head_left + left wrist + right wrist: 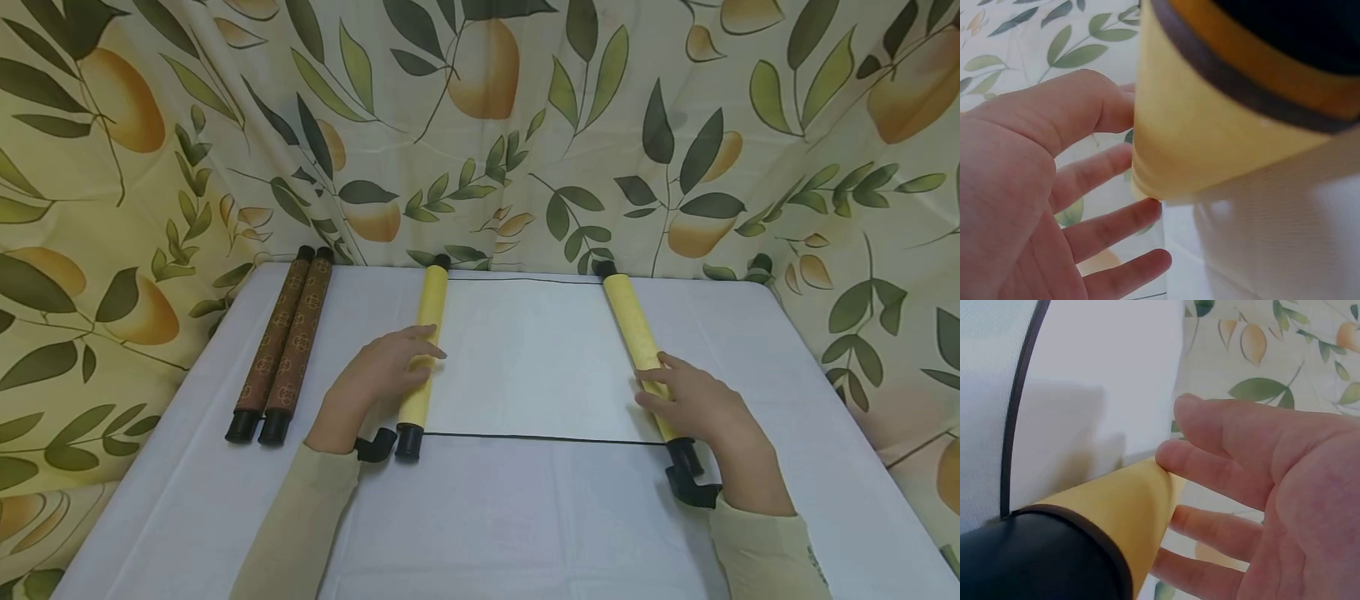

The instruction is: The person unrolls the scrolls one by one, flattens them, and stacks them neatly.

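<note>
A white scroll (540, 358) with thin black edges lies unrolled between two yellow rolls with black end knobs. My left hand (386, 367) reaches over the left yellow roll (433, 296); in the left wrist view its fingers (1100, 228) are fairly straight, with fingertips at the roll's side. On the other side, the right yellow roll (630, 312) lies under my right hand (697, 400). From the right wrist, loosely extended fingers (1210, 469) appear, their tips touching that roll's yellow surface. Neither hand is wrapped around its roll.
Two brown patterned scrolls (281, 333) with black ends lie side by side at the table's left. A white cloth covers the table (480, 517). Behind it hangs a curtain (555, 125) printed with fruit and leaves.
</note>
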Demonstrator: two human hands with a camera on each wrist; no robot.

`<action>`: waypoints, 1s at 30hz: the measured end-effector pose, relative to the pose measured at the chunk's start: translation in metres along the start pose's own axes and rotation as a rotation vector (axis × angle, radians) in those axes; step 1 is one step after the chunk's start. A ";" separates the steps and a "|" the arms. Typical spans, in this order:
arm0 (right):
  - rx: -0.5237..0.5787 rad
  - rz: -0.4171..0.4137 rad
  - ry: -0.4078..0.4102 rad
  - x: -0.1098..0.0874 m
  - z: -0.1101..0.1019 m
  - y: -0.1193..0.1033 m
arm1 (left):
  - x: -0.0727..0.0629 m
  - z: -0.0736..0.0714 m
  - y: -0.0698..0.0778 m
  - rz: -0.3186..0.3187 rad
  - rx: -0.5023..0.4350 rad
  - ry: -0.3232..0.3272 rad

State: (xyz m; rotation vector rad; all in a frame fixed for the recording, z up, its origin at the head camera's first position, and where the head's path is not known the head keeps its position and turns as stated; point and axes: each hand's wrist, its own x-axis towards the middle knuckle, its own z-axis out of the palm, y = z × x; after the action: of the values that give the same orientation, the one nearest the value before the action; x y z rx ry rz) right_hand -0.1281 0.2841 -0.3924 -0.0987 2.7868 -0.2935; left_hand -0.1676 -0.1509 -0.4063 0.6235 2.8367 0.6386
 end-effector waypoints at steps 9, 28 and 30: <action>0.030 -0.014 0.027 0.002 0.000 0.006 | 0.000 -0.002 -0.007 0.009 0.027 0.053; -0.167 -0.153 0.106 0.002 0.001 0.042 | -0.001 0.007 -0.013 0.260 0.376 0.053; -0.178 -0.162 0.119 0.002 0.001 0.043 | -0.002 0.008 -0.015 0.270 0.383 0.068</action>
State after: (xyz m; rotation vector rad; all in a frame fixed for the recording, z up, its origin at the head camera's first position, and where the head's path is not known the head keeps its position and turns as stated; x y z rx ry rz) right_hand -0.1316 0.3261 -0.4034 -0.3616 2.9240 -0.0910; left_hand -0.1695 -0.1608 -0.4195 1.0771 2.9879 0.1462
